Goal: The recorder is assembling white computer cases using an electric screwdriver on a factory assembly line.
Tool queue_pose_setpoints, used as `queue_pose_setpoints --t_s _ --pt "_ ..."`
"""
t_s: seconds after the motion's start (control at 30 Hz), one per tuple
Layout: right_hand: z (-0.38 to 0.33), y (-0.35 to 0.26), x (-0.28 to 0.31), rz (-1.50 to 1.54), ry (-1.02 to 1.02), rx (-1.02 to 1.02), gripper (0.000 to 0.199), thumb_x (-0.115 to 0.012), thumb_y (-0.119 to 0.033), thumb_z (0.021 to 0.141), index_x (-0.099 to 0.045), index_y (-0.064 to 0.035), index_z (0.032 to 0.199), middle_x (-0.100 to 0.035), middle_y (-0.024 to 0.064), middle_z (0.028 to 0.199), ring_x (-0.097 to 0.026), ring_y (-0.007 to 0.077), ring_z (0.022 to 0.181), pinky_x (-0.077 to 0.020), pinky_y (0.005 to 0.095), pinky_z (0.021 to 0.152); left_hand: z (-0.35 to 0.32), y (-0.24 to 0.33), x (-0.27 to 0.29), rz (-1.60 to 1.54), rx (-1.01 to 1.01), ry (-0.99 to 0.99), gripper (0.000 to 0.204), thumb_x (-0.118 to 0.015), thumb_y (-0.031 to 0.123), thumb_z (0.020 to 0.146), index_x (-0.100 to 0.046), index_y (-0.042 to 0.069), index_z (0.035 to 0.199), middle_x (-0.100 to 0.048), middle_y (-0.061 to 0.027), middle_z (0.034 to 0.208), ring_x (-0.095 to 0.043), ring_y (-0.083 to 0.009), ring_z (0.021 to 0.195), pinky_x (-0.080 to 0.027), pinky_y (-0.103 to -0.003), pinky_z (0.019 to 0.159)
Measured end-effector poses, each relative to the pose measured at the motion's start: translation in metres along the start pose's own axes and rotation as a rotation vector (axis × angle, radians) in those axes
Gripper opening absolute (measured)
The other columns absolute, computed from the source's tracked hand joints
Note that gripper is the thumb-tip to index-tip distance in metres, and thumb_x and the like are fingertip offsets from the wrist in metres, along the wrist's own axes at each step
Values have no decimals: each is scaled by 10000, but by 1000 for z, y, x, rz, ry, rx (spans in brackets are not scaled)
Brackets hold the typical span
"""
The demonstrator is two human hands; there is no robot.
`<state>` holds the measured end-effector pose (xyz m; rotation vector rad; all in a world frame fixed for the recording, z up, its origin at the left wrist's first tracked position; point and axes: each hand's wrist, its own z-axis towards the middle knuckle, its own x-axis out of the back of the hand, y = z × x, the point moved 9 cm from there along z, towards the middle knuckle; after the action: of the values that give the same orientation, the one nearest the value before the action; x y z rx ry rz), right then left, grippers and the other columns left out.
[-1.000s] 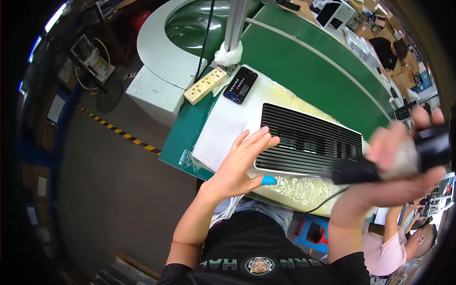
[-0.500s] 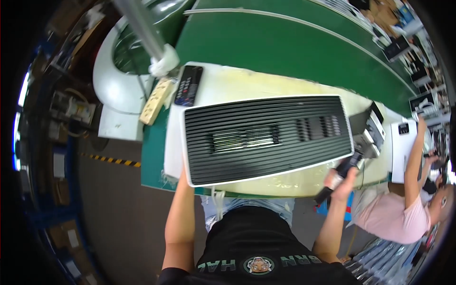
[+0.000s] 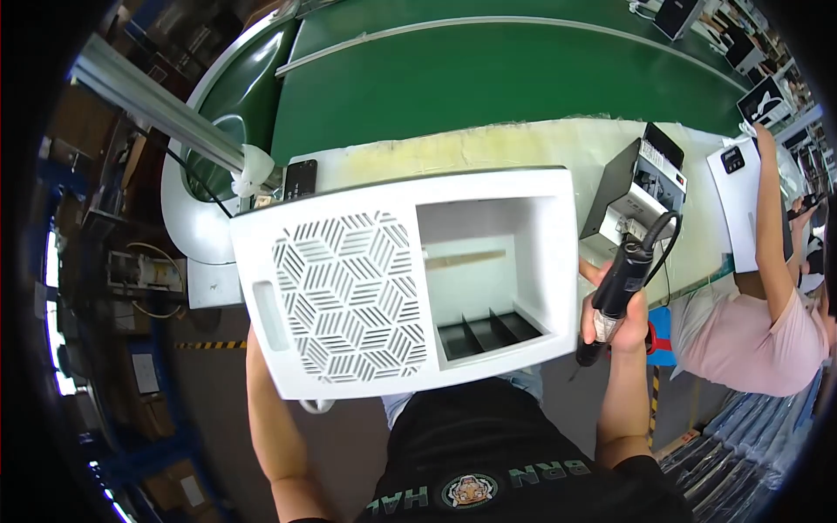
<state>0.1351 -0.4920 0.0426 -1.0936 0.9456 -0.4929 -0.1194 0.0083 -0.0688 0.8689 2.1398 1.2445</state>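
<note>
With the right hand (image 3: 621,324), gripping a black corded screwdriver (image 3: 623,275), its pale label too small to read. Worn below, a black shirt (image 3: 523,453) with green block lettering and a round animal emblem. Cannot tell the grip of the left hand, hidden behind the white housing (image 3: 423,292), tilted in front of the body: slotted geometric grille, deep recess, dark dividers. Beyond, a pale table (image 3: 488,139); black boxy unit (image 3: 632,187), print illegible; phone (image 3: 301,179), partly hidden; smooth green belt (image 3: 497,78).
</note>
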Motion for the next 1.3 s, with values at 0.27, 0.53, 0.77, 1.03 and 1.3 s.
queue_pose_setpoints --t_s 0.27,0.53,0.77,1.03,1.3 --pt "3 -30 7 -176 151 -36 720 -562 -603 882 -524 33 1219 -629 106 1146 -601 149 978 -471 295 836 -29 48 -60 225 159 -89 408 -495 283 1001 -540 3 1296 -637 -105 1105 -621 -192 957 -538 -358 825" --pt "-3 -23 61 62 318 26 677 -491 -525 956 -480 66 1285 -559 276 1258 -551 155 435 -358 252 364 -19 126 -141 746 178 -208 593 -334 524 1017 -616 3 989 -634 -117 615 -632 -239 506 -514 -309 493" --pt "-26 -181 69 -747 823 822 619 -470 -452 988 -348 68 1300 -566 199 1086 -564 160 555 -423 244 459 -48 255 -310 1226 -745 -279 276 -526 164 954 -622 -65 1076 -662 -146 882 -631 -219 856 -468 -333 789" --pt "11 -150 76 -835 726 999 611 -558 -398 972 -278 31 1305 -544 194 1104 -606 195 614 -487 294 556 -87 162 -489 1324 -1010 -995 287 -571 117 892 -595 -28 1138 -621 -235 1038 -591 -424 996 -473 -458 899" --pt "10 -157 55 -843 704 845 657 -504 -430 987 -263 43 1374 -564 210 1116 -591 186 560 -468 275 488 -67 115 -526 1055 -535 -1217 426 -583 105 889 -548 22 1305 -661 -235 1107 -647 -368 1014 -490 -401 913"
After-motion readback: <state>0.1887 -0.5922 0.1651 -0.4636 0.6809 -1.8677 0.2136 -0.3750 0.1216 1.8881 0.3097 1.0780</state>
